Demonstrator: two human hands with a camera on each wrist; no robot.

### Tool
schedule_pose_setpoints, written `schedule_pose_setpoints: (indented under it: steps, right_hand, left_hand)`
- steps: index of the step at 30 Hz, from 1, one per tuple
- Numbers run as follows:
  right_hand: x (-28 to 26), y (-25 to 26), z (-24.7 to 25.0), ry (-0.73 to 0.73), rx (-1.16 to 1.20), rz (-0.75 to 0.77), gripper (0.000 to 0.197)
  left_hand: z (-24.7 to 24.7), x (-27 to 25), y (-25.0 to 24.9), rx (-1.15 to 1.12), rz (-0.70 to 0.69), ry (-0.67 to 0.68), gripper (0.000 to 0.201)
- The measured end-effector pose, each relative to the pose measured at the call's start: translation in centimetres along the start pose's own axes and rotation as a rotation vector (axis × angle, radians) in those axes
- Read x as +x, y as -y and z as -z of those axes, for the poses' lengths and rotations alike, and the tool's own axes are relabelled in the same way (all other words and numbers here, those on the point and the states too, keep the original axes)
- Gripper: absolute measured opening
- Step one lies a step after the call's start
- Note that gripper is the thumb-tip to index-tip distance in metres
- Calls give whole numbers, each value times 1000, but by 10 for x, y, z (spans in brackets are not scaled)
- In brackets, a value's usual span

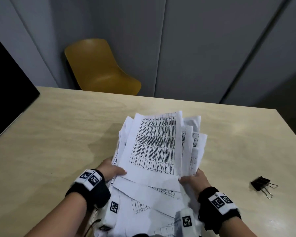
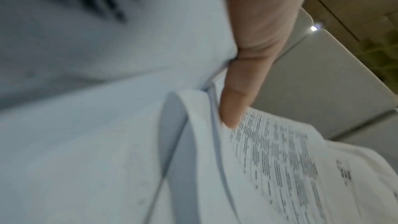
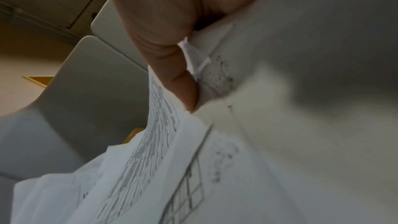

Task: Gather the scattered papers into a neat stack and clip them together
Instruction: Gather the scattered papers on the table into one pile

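Gripping a loose stack of white printed paper sheets (image 1: 154,142) between them, the left hand (image 1: 109,170) and right hand (image 1: 193,178) pinch its near corners.

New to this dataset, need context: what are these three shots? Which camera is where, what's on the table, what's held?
No machine here: a person works with two bare hands. The wide picture comes from a head-worn camera looking down. The other two come from cameras on the wrists, looking along the fingers, so they show the same grip up close. The left hand and the right hand each grip one side of an untidy stack of white printed paper sheets, thumbs on top. On the pale wooden table, a black metal binder clip lies apart to the right, untouched. A mustard-yellow plastic chair stands behind the table.
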State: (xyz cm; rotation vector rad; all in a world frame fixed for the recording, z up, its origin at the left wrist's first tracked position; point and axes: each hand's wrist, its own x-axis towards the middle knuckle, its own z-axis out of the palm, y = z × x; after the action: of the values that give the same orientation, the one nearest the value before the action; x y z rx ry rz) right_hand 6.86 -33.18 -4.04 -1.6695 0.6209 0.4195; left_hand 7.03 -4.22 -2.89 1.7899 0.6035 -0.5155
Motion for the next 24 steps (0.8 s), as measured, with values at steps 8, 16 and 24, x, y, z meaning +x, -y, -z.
schedule_pose_setpoints:
  steps: [8, 16, 24]
  right_hand:
    - [-31, 62, 13, 55, 222, 506, 19]
    - [-32, 76, 9, 148, 303, 485, 85]
    - [-24, 73, 8, 66, 377, 310, 12]
  left_hand:
    - [36, -43, -48, -378, -476, -96, 60]
    - [45, -51, -56, -351, -624, 29, 44]
    - [36, -28, -43, -417, -426, -98, 76]
